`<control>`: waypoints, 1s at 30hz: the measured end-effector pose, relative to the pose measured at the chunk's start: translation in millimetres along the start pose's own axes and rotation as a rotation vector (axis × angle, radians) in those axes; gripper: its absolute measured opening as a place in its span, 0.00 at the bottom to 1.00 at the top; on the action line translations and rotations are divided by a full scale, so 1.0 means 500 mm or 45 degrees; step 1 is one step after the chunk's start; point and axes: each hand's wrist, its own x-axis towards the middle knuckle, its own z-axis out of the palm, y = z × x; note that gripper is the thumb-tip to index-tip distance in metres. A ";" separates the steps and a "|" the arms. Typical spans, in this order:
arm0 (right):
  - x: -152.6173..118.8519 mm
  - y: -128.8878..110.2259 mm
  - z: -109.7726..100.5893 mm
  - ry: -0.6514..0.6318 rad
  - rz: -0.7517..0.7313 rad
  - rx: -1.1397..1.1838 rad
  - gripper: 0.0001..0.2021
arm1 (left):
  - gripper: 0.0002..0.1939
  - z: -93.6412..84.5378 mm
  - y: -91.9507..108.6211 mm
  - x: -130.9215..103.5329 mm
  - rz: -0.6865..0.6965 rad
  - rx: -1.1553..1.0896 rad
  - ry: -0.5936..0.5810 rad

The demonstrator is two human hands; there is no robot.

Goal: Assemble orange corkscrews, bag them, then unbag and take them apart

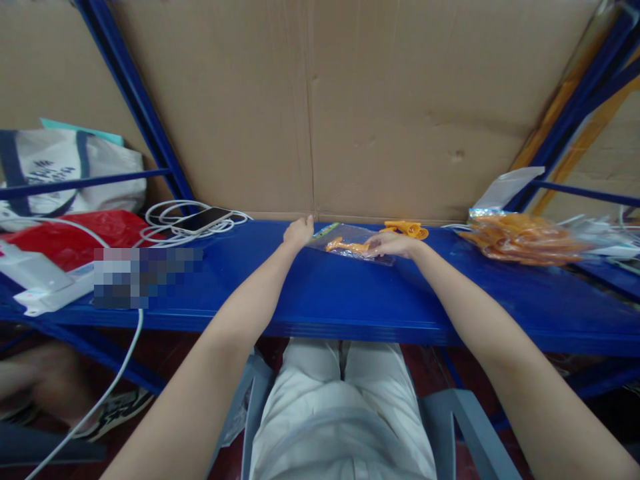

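Note:
A clear plastic bag with a coloured header strip lies on the blue shelf top in front of me. Orange plastic pieces show through its film. My left hand is closed on the header end, thumb up. At the other end, my right hand has its bent fingers on the bag, beside the orange pieces; its fingertips are partly blurred. Just behind that hand sits a small group of loose orange plastic parts, touching or very near it.
Packed bags of orange parts are piled at the right. Left are a phone on coiled white cable, a red plastic bag, a white power strip and a tote bag. Cardboard closes the back. Another person's leg shows lower left.

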 end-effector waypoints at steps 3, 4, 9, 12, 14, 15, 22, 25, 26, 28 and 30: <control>0.006 -0.011 0.013 0.109 -0.069 -0.096 0.14 | 0.30 -0.004 0.001 -0.003 -0.004 -0.016 -0.007; 0.008 -0.015 0.020 0.161 -0.084 -0.100 0.12 | 0.30 -0.005 0.001 -0.003 0.000 -0.025 -0.012; 0.021 -0.025 0.054 0.326 -0.117 0.120 0.07 | 0.30 -0.005 -0.001 0.001 -0.006 -0.051 -0.041; 0.024 -0.028 0.067 0.345 -0.121 0.340 0.07 | 0.30 -0.005 -0.002 0.004 -0.029 -0.067 -0.045; 0.026 -0.028 0.071 0.335 -0.097 0.444 0.06 | 0.31 -0.005 -0.003 0.006 -0.038 -0.083 -0.056; 0.027 -0.027 0.073 0.337 -0.088 0.478 0.06 | 0.31 -0.004 -0.003 0.006 -0.039 -0.093 -0.062; 0.031 -0.027 0.076 0.344 -0.105 0.577 0.07 | 0.31 -0.006 -0.002 0.003 -0.018 -0.096 -0.079; 0.028 -0.032 0.076 0.322 -0.095 0.602 0.08 | 0.30 -0.008 0.001 -0.002 -0.020 -0.071 -0.056; 0.027 -0.033 0.076 0.312 -0.094 0.610 0.08 | 0.29 -0.008 0.001 -0.004 -0.019 -0.049 -0.048; 0.025 -0.035 0.076 0.293 -0.100 0.624 0.09 | 0.25 -0.007 0.002 -0.006 -0.006 0.005 -0.047; 0.025 -0.035 0.077 0.284 -0.114 0.625 0.08 | 0.21 -0.002 0.001 -0.007 0.050 0.033 -0.055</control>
